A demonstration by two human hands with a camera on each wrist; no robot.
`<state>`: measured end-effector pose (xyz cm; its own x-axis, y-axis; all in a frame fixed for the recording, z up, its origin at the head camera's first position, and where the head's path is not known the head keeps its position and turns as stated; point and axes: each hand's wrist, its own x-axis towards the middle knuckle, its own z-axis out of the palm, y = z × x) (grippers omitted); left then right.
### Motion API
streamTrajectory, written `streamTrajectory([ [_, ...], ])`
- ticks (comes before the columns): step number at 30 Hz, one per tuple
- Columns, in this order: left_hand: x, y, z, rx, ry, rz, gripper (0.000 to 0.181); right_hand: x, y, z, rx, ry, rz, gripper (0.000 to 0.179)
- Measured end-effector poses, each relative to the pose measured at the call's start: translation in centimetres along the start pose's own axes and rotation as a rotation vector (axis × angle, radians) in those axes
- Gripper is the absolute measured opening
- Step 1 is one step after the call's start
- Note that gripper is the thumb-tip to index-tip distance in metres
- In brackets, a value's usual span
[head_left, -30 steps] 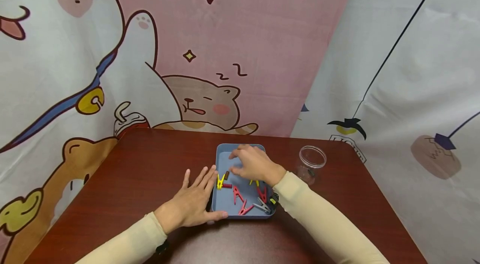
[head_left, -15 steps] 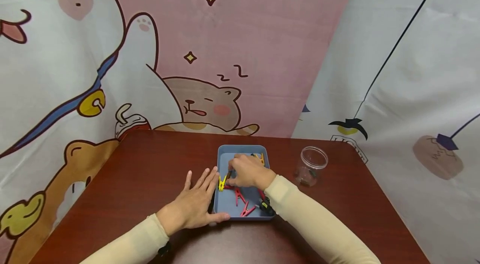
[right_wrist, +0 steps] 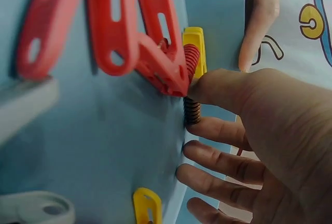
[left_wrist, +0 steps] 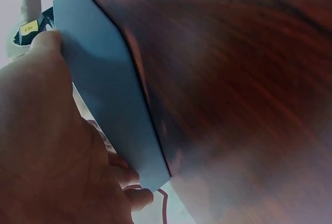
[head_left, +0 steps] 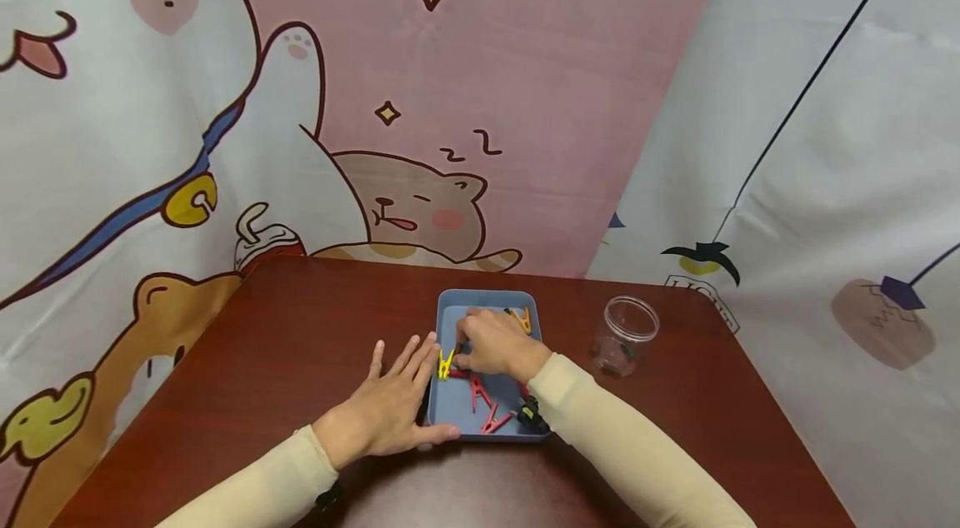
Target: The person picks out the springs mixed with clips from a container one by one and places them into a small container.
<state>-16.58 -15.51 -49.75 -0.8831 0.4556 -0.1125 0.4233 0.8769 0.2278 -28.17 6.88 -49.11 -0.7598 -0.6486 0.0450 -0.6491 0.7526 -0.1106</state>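
Note:
My left hand (head_left: 390, 407) rests with straight fingers along the left rim of a blue-grey tray (head_left: 442, 420). Its thumb and fingertips touch the tray wall (left_wrist: 104, 73) in the left wrist view. Inside the tray, my right hand (head_left: 495, 342) pinches a dark brown coil spring (right_wrist: 192, 111) between thumb and index finger, the other fingers loosely bent. Right beside the thumb lie a red spring (right_wrist: 191, 58), a yellow clip (head_left: 446, 365) and a red clip (head_left: 479, 388). Another red clip (head_left: 495, 420) sits nearer the tray's front wall.
A clear jar (head_left: 626, 336) with small dark bits at its bottom stands right of the tray. An orange-yellow clip (head_left: 523, 320) lies at the tray's back right; grey clips (right_wrist: 36, 208) show in the right wrist view. The brown table (head_left: 315, 320) meets a printed cloth backdrop behind.
My right hand has lowered toward the tray's left side and closed finger and thumb on the brown spring, uncovering the orange-yellow clip. The left hand keeps its place on the rim.

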Motion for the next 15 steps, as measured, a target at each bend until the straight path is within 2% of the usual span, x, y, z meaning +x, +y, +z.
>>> streamTrajectory([
  [8, 0.01, 0.11, -0.17, 0.006, -0.006, -0.020, 0.129, -0.18, 0.38, 0.41, 0.006, 0.030, -0.034, 0.027],
  [15, 0.02, 0.17, -0.10, 0.001, -0.007, -0.006, 0.129, -0.78, 0.68, 0.05, 0.024, 0.059, -0.008, 0.029],
])
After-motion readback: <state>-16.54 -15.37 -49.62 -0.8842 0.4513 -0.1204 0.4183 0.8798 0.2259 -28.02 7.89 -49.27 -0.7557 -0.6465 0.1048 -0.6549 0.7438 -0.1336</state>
